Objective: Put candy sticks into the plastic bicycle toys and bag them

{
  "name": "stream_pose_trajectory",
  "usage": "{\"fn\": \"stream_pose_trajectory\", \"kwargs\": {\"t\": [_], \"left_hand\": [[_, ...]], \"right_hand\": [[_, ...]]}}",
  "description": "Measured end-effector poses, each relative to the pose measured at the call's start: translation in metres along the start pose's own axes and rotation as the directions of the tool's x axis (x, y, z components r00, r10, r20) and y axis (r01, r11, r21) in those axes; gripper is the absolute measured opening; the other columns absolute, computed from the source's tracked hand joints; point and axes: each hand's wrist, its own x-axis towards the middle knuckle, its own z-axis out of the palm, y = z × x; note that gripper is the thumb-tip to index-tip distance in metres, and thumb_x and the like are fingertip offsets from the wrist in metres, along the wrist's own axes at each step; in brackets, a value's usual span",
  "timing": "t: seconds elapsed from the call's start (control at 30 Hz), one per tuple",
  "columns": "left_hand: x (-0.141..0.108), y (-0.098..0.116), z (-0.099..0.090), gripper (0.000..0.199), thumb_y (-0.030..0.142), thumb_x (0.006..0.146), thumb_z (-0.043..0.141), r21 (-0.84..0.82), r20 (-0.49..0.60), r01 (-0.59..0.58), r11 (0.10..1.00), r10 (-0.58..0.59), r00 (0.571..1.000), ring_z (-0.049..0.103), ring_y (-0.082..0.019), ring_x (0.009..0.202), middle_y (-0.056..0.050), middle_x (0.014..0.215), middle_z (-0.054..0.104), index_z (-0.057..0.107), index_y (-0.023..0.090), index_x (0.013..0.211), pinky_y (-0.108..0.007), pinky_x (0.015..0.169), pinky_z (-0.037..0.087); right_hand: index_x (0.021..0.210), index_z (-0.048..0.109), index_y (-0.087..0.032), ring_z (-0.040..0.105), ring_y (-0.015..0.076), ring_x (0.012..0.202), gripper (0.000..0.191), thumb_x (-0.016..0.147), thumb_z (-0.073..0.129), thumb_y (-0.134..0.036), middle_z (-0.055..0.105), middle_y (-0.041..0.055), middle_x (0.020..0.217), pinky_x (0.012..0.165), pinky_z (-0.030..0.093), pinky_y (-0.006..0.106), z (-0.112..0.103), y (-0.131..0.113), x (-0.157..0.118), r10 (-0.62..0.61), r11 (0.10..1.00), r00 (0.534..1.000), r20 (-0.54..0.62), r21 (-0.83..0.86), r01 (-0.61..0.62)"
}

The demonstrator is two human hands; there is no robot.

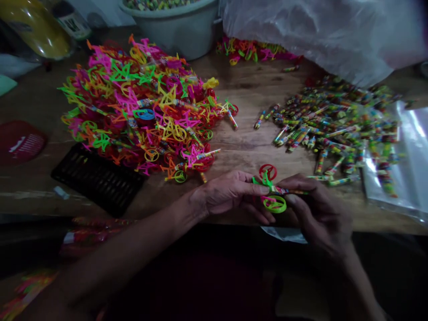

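Near the table's front edge, my left hand (234, 194) pinches a small plastic toy bicycle (265, 180), with a green frame, a red wheel and a yellow-green wheel. My right hand (317, 209) has thumb and forefinger closed on a thin candy tube (294, 191) in a printed wrapper. The tube's left end meets the bicycle between the two hands; my fingers partly hide the join. To the left lies a big heap of toy bicycles (150, 111), some with candy tubes on them. On the right is a pile of candy tubes (321, 120).
A grey tub (174, 26) of small colourful pieces stands at the back. Clear plastic sheeting (301, 26) covers the back right, and a plastic bag (411, 151) lies at the right. A black slotted tray (96, 178) and a red object (22, 142) are at the left.
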Motion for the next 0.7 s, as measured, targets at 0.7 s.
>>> {"fn": "stream_pose_trajectory", "kwargs": {"t": [0.7], "left_hand": [[0.002, -0.004, 0.015, 0.011, 0.011, 0.081, 0.058, 0.037, -0.019, 0.054, 0.998, -0.054, 0.998, 0.068, -0.017, 0.062, -0.008, 0.074, 0.068, 0.063, 0.006, 0.09, -0.028, 0.063, 0.057]], "right_hand": [[0.11, 0.06, -0.029, 0.064, 0.0183, 0.085, 0.024, 0.087, 0.057, -0.021, 0.067, 0.0011, 0.092, 0.072, 0.051, 0.031, -0.037, -0.014, 0.008, -0.13, 0.951, 0.943, 0.307, -0.23, 0.206]]}}
